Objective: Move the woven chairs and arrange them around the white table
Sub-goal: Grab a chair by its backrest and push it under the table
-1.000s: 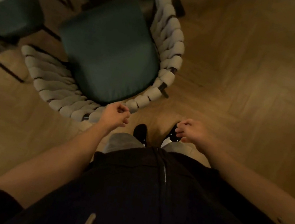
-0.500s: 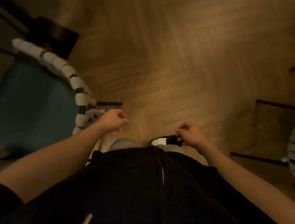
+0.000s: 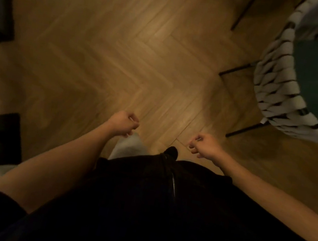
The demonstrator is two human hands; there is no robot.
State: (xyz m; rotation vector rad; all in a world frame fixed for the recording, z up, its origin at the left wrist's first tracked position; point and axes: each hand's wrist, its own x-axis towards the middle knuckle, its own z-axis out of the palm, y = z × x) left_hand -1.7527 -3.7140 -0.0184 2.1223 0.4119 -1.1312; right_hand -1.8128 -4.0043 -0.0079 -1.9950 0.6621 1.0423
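Fingers of both hands curl empty, woven chair well right.

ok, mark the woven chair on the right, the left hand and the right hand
woven chair (image 3: 276, 86): head view, on its woven backrest.
left hand (image 3: 124, 124): head view, on the back of the curled hand.
right hand (image 3: 205, 147): head view, on the back of the curled hand.
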